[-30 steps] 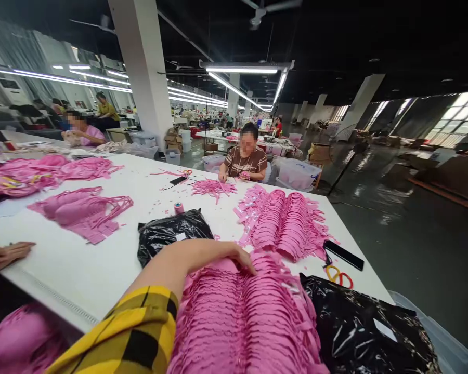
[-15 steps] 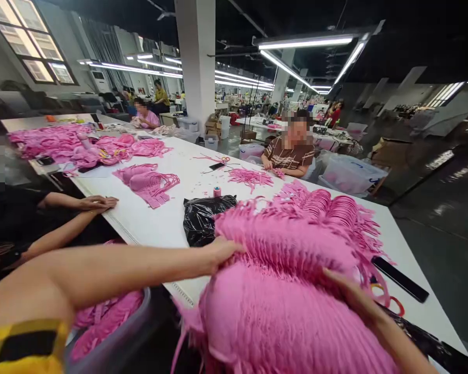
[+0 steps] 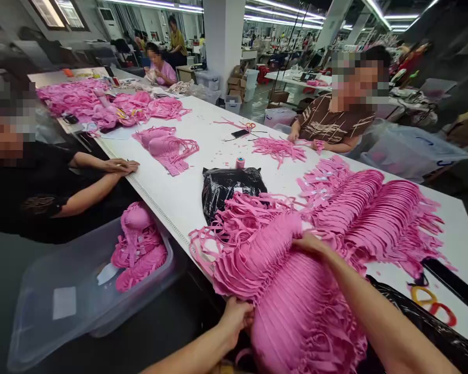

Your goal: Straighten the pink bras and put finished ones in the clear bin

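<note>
A long stack of nested pink bras [image 3: 288,296] lies across the near edge of the table, its straps spilling out on both sides. My left hand [image 3: 236,319] grips the stack's near left end, fingers closed and partly tucked beneath it. On the far side, my right hand [image 3: 314,244] is closed on the stack at the groove between the cup rows; its fingertips are hidden among the cups. Beyond it rests a second neat stack of pink bras [image 3: 374,208], and a black plastic bag [image 3: 232,187] sits at the far left of my stack.
A clear plastic bin [image 3: 89,291] holding pink bras stands below the table's left edge. Scissors with yellow and red handles [image 3: 432,306] and a black phone-like object [image 3: 456,285] lie at right. A thread spool [image 3: 239,163] stands behind the bag. Co-workers sit around the white table [image 3: 159,202].
The held stack has swung round and come nearer the table's edge. My left hand has moved from its far left side to its near end. The view has turned down and left.
</note>
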Demonstrator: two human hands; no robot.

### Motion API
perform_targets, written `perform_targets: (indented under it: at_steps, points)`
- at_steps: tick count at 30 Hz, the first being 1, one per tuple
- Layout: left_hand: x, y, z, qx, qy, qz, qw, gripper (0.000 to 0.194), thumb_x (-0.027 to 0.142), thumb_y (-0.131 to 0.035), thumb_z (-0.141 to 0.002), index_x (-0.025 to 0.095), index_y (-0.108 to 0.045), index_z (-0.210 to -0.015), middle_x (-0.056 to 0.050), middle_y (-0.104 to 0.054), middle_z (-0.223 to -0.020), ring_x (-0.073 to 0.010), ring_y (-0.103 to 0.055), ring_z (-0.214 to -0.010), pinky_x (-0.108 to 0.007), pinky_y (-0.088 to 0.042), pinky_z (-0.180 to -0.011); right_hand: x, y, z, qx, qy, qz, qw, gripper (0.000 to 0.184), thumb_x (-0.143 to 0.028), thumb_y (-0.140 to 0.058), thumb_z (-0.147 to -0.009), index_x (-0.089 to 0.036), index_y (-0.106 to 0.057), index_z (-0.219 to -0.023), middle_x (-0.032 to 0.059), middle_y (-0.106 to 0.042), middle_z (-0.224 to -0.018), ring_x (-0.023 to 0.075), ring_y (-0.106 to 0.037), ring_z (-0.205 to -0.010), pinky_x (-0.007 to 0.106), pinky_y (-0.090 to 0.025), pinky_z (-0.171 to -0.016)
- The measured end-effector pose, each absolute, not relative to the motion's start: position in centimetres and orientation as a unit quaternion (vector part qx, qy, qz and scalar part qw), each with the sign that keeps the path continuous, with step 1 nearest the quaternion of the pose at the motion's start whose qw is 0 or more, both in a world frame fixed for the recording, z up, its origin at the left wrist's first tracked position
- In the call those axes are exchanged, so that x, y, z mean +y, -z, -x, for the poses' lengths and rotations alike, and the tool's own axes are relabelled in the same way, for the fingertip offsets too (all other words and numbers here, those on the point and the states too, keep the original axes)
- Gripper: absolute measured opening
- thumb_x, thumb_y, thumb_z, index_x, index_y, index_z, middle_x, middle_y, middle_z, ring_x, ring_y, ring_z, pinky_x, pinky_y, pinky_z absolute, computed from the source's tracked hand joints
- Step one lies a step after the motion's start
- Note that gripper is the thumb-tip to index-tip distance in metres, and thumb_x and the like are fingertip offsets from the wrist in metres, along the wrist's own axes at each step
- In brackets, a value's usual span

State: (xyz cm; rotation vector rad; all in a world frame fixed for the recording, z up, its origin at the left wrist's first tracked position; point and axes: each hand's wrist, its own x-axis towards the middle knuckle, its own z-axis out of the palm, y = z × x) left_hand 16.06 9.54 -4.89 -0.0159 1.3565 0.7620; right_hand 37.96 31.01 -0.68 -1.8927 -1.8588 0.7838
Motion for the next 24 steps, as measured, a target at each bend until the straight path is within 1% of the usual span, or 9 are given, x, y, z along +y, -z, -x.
perform_targets:
  at_steps: [2,4,7,9,12,15,20,22,24]
  points:
    - [9.2,4.9,-15.6,0.602,-0.323,0.005,0.731,0.022,0.015,-0.069,-0.06,0.017,-0.056,-0.077,0.001,-0.064,-0.063,-0.0143,-0.06,-0.057,-0.025,-0.045,-0.055,29.9,-1.1,-39.1,-0.66,-0.273,0.676,0.179,0.013,-0.016,-0.071,-0.064,-0.01,-0.067,-0.075,0.0119,-0.069,-0.076,0.0268,-0.063,-0.081,0.035,-0.046,-0.075]
    - [9.6,4.9,-16.0,0.559,-0.321,-0.006,0.765,0.028,0.025,-0.074,-0.06,0.017,-0.06,-0.083,-0.005,-0.069,-0.074,-0.0193,-0.064,-0.066,-0.031,-0.049,-0.063,26.5,-3.3,-39.5,-0.665,-0.28,0.666,0.19,0.02,-0.02,-0.066,-0.07,-0.013,-0.067,-0.089,0.0119,-0.068,-0.089,0.0256,-0.062,-0.086,0.034,-0.046,-0.077]
    - [11.0,5.3,-17.8,0.458,-0.352,-0.03,0.816,0.037,0.033,-0.077,-0.059,0.014,-0.064,-0.089,-0.011,-0.071,-0.086,-0.0254,-0.066,-0.082,-0.037,-0.049,-0.078,17.7,-4.8,-37.8,-0.681,-0.441,0.556,0.182,0.02,-0.032,-0.054,-0.082,-0.018,-0.066,-0.09,0.0044,-0.067,-0.075,0.0192,-0.062,-0.066,0.028,-0.048,-0.061]
    - [11.7,5.7,-18.9,0.417,-0.362,-0.04,0.833,0.04,0.032,-0.078,-0.058,0.013,-0.064,-0.09,-0.013,-0.071,-0.09,-0.0267,-0.066,-0.087,-0.038,-0.048,-0.083,11.5,-3.8,-35.7,-0.678,-0.498,0.524,0.133,0.019,-0.03,-0.052,-0.083,-0.021,-0.067,-0.09,0.0034,-0.068,-0.075,0.0198,-0.062,-0.067,0.028,-0.049,-0.062]
    - [11.6,6.4,-18.8,0.403,-0.339,-0.057,0.848,0.042,0.034,-0.079,-0.059,0.015,-0.064,-0.093,-0.011,-0.071,-0.091,-0.0253,-0.065,-0.09,-0.037,-0.049,-0.083,5.7,-0.3,-33.5,-0.672,-0.386,0.608,0.171,0.033,-0.026,-0.052,-0.08,-0.021,-0.062,-0.111,0.0106,-0.065,-0.103,0.0273,-0.06,-0.094,0.037,-0.048,-0.081]
    - [11.1,7.2,-17.1,0.418,-0.29,-0.08,0.857,0.041,0.036,-0.076,-0.062,0.016,-0.063,-0.095,-0.009,-0.07,-0.09,-0.023,-0.065,-0.085,-0.036,-0.051,-0.077,4.0,2.3,-33.0,-0.653,-0.279,0.676,0.198,0.039,-0.023,-0.046,-0.084,-0.021,-0.055,-0.122,0.0127,-0.058,-0.111,0.0276,-0.055,-0.103,0.042,-0.046,-0.087]
    - [11.3,7.5,-15.7,0.455,-0.24,-0.106,0.851,0.027,0.024,-0.071,-0.061,0.012,-0.064,-0.084,-0.006,-0.069,-0.078,-0.0171,-0.063,-0.068,-0.031,-0.051,-0.069,4.1,1.8,-31.9,-0.679,-0.198,0.681,0.191,0.052,-0.029,-0.062,-0.077,-0.023,-0.049,-0.127,0.0117,-0.054,-0.114,0.0301,-0.048,-0.105,0.047,-0.041,-0.091]
    - [11.2,7.4,-15.9,0.471,-0.239,-0.125,0.84,0.023,0.02,-0.067,-0.06,0.013,-0.063,-0.082,-0.004,-0.067,-0.073,-0.0151,-0.06,-0.064,-0.028,-0.05,-0.064,4.3,1.4,-31.4,-0.703,-0.182,0.663,0.183,0.047,-0.029,-0.064,-0.076,-0.025,-0.053,-0.121,0.0102,-0.052,-0.119,0.0306,-0.045,-0.109,0.049,-0.038,-0.094]
    - [10.9,7.3,-15.9,0.495,-0.231,-0.142,0.826,0.019,0.016,-0.064,-0.059,0.014,-0.061,-0.077,0.0,-0.062,-0.064,-0.0127,-0.055,-0.055,-0.025,-0.047,-0.057,5.0,1.5,-31.5,-0.716,-0.16,0.656,0.175,0.029,-0.02,-0.061,-0.077,-0.024,-0.061,-0.105,0.0088,-0.053,-0.119,0.0299,-0.045,-0.108,0.049,-0.037,-0.093]
